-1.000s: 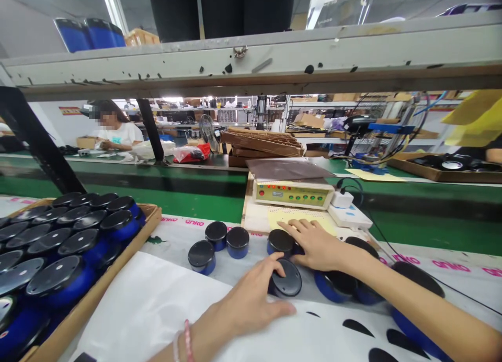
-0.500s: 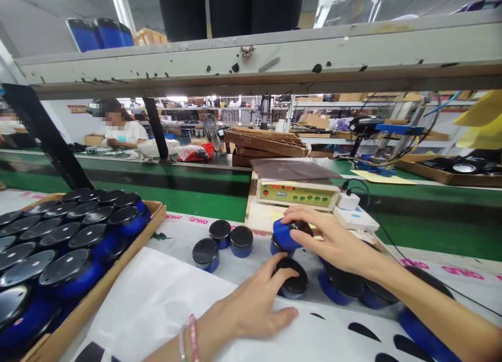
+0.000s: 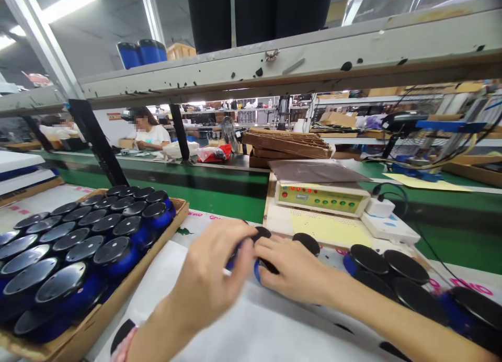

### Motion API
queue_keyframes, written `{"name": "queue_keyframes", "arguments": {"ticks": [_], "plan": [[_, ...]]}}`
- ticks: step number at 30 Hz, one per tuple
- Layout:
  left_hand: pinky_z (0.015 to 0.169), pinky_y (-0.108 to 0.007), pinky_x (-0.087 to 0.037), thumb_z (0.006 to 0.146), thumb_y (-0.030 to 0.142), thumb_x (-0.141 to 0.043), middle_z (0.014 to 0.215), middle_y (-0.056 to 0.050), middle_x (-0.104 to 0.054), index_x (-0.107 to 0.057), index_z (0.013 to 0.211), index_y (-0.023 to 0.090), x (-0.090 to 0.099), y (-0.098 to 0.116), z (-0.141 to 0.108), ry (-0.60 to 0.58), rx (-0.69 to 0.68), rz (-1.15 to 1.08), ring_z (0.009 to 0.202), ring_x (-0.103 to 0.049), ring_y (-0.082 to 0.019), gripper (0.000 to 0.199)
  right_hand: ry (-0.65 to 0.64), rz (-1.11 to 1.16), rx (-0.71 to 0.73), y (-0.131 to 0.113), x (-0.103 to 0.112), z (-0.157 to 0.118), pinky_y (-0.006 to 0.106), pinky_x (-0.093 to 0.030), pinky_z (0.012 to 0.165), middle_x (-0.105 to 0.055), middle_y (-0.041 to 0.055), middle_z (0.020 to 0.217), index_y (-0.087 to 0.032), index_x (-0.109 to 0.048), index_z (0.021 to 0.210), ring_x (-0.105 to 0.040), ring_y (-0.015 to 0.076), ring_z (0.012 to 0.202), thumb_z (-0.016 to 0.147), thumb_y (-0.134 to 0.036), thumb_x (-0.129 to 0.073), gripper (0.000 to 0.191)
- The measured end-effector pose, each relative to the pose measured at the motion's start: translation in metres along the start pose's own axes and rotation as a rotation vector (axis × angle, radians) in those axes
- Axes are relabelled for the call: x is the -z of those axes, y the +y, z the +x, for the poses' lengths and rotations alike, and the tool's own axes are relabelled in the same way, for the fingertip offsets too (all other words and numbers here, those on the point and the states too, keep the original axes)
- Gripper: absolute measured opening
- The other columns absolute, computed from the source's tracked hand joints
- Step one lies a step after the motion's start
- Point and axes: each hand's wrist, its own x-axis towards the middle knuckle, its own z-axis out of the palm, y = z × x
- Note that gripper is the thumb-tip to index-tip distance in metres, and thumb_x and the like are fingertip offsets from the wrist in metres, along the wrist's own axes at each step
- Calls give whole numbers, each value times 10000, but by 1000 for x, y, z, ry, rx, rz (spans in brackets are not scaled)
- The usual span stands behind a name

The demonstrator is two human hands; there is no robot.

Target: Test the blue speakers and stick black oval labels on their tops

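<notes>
My left hand [image 3: 209,270], slightly blurred, curls its thumb and fingers round a short blue cylinder with a black top [image 3: 232,258], mostly covered by the hand. Close beside it, my right hand [image 3: 290,262] grips another blue cylinder with a black top [image 3: 269,268] by its side, low over the white sheet [image 3: 266,320]. Just behind the fingers shows the black top of a further cylinder [image 3: 262,232]. One more black-topped cylinder [image 3: 306,243] stands behind my right hand.
At left, a cardboard tray [image 3: 157,257] holds rows of blue cylinders. More cylinders [image 3: 408,268] stand at right, near my right forearm. A tester box with lit buttons [image 3: 321,197] sits behind, with a white plug [image 3: 379,207]. A shelf beam [image 3: 298,64] crosses overhead. A co-worker [image 3: 151,132] sits beyond.
The view has turned left. My right hand has moved left with the cylinder, away from the one it was above. My left hand has left the cylinder it touched and moved left to another.
</notes>
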Motion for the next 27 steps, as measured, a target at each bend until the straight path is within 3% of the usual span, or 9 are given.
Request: {"name": "queue_keyframes", "arguments": {"ticks": [2,5,8,11,16,18,20,24,27], "plan": [[871,-349,-505,936,184,-385,1122,-69,-602,-498,1153,231,-6,-20,-19,-131,228,117,1030,-598,-197,250,8,-89,-11,-5,-16,1,270,-364,543,-608,47,899,-198,-552,892,-520,204,786,794,-179,-459,136],[954,-513,-438,933,299,-394,1380,-135,-418,-416,1310,227,-29,-38,-77,-275,355,319,1234,-455,-314,384,11,-185,-1,-7,-36,5,250,-324,461,-590,63,906,-198,-536,835,-512,233,825,766,-188,-468,98],[986,-629,-335,926,335,-399,1468,-161,-290,-288,1398,228,-50,-36,-133,-239,424,474,1317,-313,-399,497,19,-230,13,-6,-48,13,251,-357,447,-586,59,915,-204,-540,838,-518,250,856,770,-195,-480,92],[998,-625,-311,929,310,-385,1459,-156,-298,-205,1425,256,-53,-29,-151,-220,439,477,1330,-292,-385,530,28,-246,19,-8,-54,24,280,-427,476,-595,54,919,-203,-560,866,-533,253,846,806,-222,-489,95],[1035,-595,-296,934,343,-387,1471,-140,-282,-193,1435,265,-38,-33,-115,-234,331,393,1343,-291,-343,543,64,-255,38,-15,-42,26,306,-495,524,-545,118,1178,-178,-561,1048,-511,273,975,916,-432,-439,311],[1040,-577,-311,930,359,-406,1469,-128,-299,-226,1431,266,-32,-32,-98,-240,258,371,1334,-310,-338,541,93,-263,32,-10,-24,10,316,-506,548,-489,143,1275,-174,-498,1189,-477,292,1061,910,-511,-425,443],[1032,-530,-358,922,343,-437,1458,-109,-331,-281,1416,275,-29,-25,-82,-269,184,316,1329,-320,-330,522,71,-290,-26,4,-2,-18,343,-512,611,-526,142,1225,-175,-499,1198,-487,291,1060,930,-435,-413,384],[1020,-413,-413,920,323,-450,1454,-54,-353,-442,1318,314,-45,6,-40,-562,124,9,1345,-311,-288,398,-45,-339,-235,52,29,-83,442,-483,768,-615,142,1035,-148,-594,1068,-563,285,931,879,-264,-453,262],[1042,-427,-368,925,373,-410,1428,-75,-379,-461,1311,307,-83,26,3,-818,330,-163,1292,-409,-293,395,-36,-351,-345,82,34,-117,516,-421,883,-567,178,1197,-154,-587,1136,-513,340,1099,862,-319,-491,334]]}}
